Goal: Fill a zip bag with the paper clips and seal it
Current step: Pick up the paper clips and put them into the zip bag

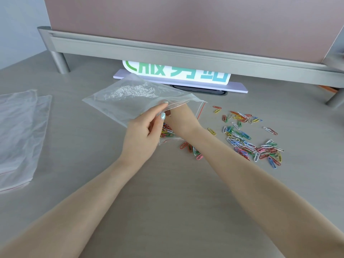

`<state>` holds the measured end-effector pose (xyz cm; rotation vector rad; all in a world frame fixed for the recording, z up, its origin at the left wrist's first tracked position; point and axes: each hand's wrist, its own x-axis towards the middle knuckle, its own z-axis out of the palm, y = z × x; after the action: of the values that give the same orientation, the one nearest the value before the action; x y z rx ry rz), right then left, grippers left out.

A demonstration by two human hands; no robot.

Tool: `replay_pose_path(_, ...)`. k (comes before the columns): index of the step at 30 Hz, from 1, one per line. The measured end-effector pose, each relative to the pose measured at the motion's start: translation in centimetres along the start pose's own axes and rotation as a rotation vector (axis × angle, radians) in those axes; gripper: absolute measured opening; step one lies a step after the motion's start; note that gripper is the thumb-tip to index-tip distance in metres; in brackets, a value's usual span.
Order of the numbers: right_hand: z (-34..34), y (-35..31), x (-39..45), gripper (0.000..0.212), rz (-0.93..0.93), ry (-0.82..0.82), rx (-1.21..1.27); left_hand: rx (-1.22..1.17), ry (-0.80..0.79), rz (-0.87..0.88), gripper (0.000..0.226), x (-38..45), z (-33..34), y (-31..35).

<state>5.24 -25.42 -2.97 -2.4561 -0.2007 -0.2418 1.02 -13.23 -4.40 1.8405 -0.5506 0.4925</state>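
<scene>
Filling step: clear plastic zip bag (130, 97) held open by left hand (143, 135), pinch grip at mouth; right hand (181, 119) inside, grip undeterminable; coloured paper clips (249, 138) toward table's right edge to be gathered next.

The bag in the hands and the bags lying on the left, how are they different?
The held bag is lifted and open at its mouth; the spare bags lie flat on the table. The held bag has colored paper clips inside; the spare bags look empty. The left hand pinches the held bag's edge and the right hand reaches inside; nothing touches the spare bags. Both are clear plastic with red lines.
</scene>
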Motion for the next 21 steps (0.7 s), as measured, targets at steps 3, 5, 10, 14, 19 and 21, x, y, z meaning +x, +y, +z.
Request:
replay_pose_path(3,0.1,0.4,0.1,0.014,0.001,0.017,-0.008,0.004,-0.005,0.011,0.031,0.0,0.0,0.0)
replay_pose_path(5,0.2,0.8,0.0,0.015,0.009,0.021,-0.021,0.007,-0.006,0.009,0.032,0.0,0.0,0.0)
replay_pose_path(10,-0.9,1.0,-1.0,0.031,0.036,0.029,0.013,0.013,-0.002,0.009,0.033,0.1,0.0,-0.2)
replay_pose_path(14,-3.8,1.7,-2.9,0.013,0.058,0.067,0.095,0.015,0.001,0.011,0.034,0.0,0.1,-0.4)
replay_pose_path(19,-8.5,5.6,-6.5,0.013,0.162,0.037,-0.049,0.001,-0.003,0.005,0.034,0.0,0.2,-0.5)
replay_pose_path(21,-10.2,7.5,-7.8,0.017,0.242,-0.003,-0.105,-0.008,-0.003,-0.002,0.033,-0.1,0.2,-0.6)
